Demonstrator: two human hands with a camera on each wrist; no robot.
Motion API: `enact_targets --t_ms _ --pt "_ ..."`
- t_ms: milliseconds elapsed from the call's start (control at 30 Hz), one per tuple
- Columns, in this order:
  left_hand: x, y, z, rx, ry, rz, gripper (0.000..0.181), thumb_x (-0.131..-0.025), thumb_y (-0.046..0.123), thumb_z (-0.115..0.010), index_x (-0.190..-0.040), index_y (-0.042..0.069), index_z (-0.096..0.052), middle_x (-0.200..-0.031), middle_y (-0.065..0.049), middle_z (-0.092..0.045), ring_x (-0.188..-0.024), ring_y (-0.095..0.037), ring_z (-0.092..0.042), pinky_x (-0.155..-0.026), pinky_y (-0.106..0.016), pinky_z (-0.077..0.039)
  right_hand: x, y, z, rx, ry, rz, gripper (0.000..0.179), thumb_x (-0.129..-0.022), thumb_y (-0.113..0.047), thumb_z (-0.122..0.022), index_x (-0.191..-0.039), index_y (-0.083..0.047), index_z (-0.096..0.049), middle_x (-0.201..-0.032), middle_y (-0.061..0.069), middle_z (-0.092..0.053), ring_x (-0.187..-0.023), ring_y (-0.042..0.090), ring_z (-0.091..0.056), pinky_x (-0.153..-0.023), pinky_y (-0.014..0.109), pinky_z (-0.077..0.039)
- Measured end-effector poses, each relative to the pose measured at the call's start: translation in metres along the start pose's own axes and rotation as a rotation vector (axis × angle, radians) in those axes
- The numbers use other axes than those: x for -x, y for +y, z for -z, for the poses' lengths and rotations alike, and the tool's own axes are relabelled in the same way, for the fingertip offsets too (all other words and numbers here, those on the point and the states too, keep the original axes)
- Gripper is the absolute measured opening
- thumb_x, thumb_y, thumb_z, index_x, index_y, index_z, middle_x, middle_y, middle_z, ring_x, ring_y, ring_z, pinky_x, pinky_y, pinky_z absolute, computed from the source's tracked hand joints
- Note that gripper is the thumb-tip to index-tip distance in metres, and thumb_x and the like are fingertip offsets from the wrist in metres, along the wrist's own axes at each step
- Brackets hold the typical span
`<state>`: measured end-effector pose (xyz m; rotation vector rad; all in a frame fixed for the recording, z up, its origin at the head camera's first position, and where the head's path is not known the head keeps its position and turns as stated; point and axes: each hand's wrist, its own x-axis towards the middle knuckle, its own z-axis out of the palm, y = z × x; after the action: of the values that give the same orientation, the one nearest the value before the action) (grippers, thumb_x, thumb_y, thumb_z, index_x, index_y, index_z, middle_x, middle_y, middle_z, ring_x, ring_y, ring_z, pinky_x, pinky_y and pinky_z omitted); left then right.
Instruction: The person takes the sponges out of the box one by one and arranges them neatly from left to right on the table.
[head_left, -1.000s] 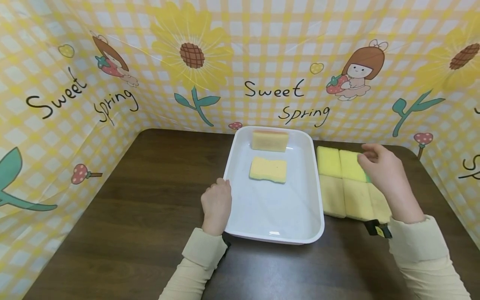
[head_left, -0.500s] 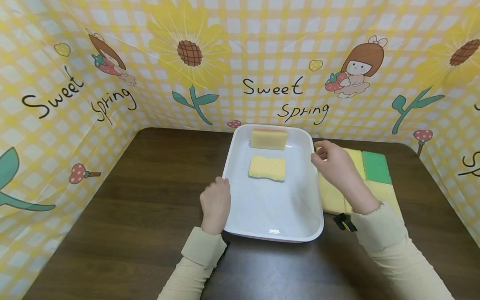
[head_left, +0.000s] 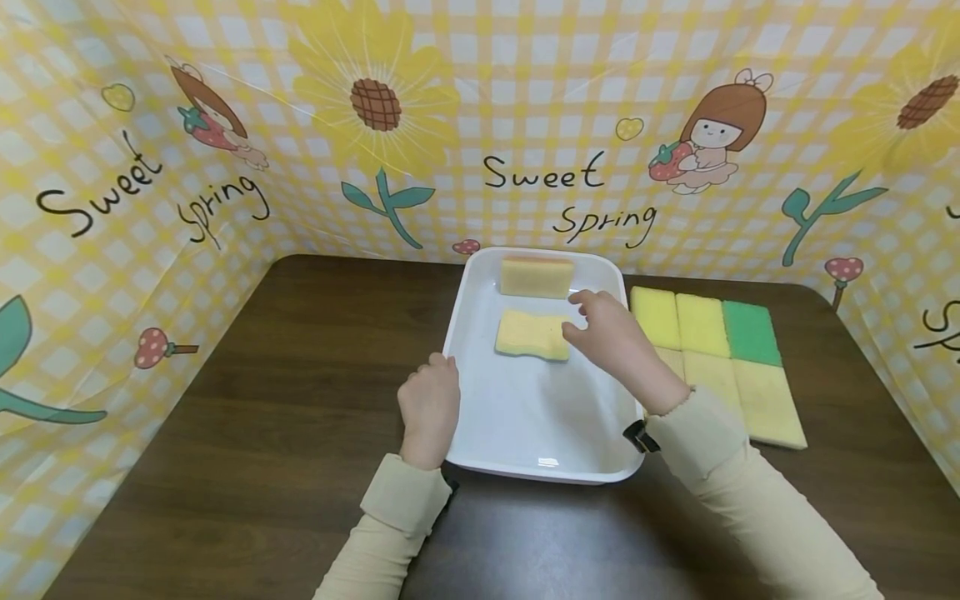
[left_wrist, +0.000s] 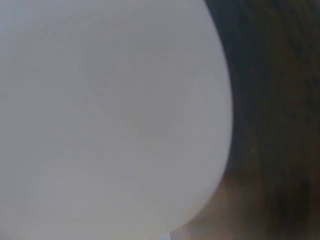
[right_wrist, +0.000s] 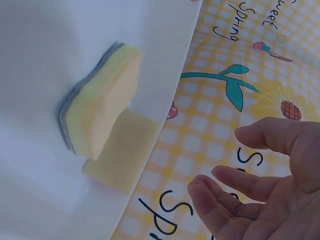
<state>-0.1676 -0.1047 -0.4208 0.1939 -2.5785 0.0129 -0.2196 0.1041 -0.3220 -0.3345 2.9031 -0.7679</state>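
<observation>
A white rectangular tray stands on the table. My left hand grips its left rim with curled fingers; in the left wrist view the tray's pale wall hides that hand. Inside the tray, a wavy-edged sponge lies flat, pale yellow on top with a grey underside in the right wrist view. Behind it a second sponge stands on edge against the far wall. Over the tray's right side hovers my right hand, just right of the flat sponge, fingers loosely bent and apart, holding nothing.
Right of the tray, several sponges lie side by side in two rows, pale yellow ones, brighter yellow ones and a green-topped one. A checked cloth hangs behind the dark wooden table.
My right hand has moved left from above the sponges on the right, across the tray's right rim, to beside the flat sponge. The green-topped sponge is uncovered. My left hand stays on the tray.
</observation>
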Motion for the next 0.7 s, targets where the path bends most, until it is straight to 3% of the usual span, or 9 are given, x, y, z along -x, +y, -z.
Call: enact_targets --t_ms 267,700 --pt "-0.001 0.000 0.002 0.016 -0.034 0.019 0.035 -0.094 0.023 -0.058 -0.065 0.003 -0.055 -0.052 -0.013 -0.059 -0.046 -0.024 -0.059 -0.042 -0.032 -0.045 -0.016 -0.006 -0.018 0.069 -0.047 0.010 0.047 -0.090 -0.018 -0.057 -0.132 0.002 -0.049 -0.128 0.026 -0.053 -0.084 0.028 -0.058 -0.077 0.039 -0.050" --pt "-0.001 0.000 0.002 0.041 -0.064 0.035 0.035 -0.095 0.022 -0.057 -0.067 0.001 -0.056 -0.055 -0.014 -0.061 -0.049 -0.026 -0.061 -0.043 -0.034 -0.046 -0.031 -0.013 -0.053 0.162 -0.094 -0.019 0.048 -0.088 -0.014 -0.061 -0.133 0.001 -0.051 -0.123 0.022 -0.056 -0.098 0.029 -0.058 -0.081 0.040 -0.050"
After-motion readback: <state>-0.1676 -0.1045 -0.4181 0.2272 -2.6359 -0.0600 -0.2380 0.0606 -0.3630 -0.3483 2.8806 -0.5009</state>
